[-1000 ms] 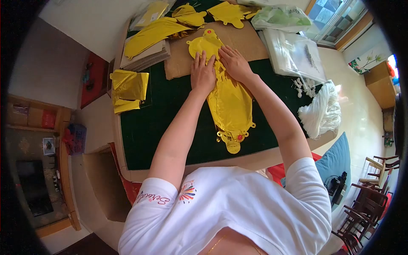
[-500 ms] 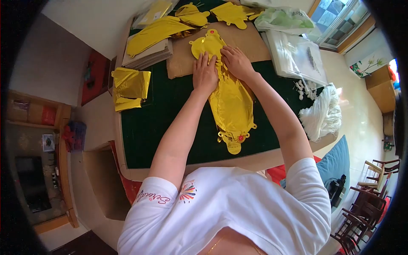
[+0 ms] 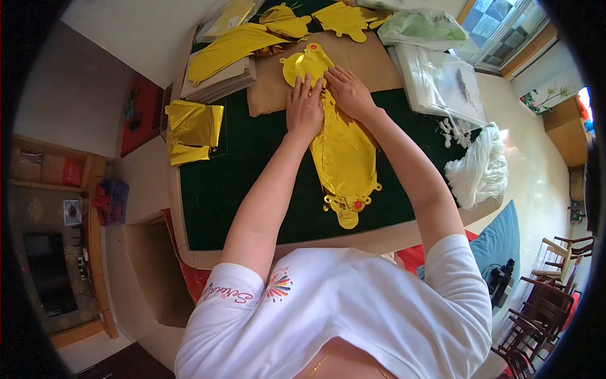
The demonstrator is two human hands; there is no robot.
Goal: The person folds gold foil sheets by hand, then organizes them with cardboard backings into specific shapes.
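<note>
A flat, deflated gold foil balloon (image 3: 346, 158) lies lengthwise over the dark green tabletop. Its rounded far end, with a red dot, rests on a sheet of brown cardboard (image 3: 268, 98); small tabs and another red dot mark the near end. My left hand (image 3: 305, 108) lies flat on the balloon's narrow upper part, fingers stretched out and pointing away from me. Beside it, my right hand (image 3: 349, 93) presses down on the right edge of the same part with its fingers extended. The foil right under both palms is hidden.
More gold foil pieces (image 3: 233, 50) lie on a cardboard stack at the back left and at the back. A folded gold foil piece (image 3: 196, 129) sits at the left edge. Clear plastic bags (image 3: 439, 85) and a bundle of white string (image 3: 480, 167) are at the right.
My right hand has shifted slightly, and the foil just below the hands looks smoother and less wrinkled. My left hand stays in nearly the same place.
</note>
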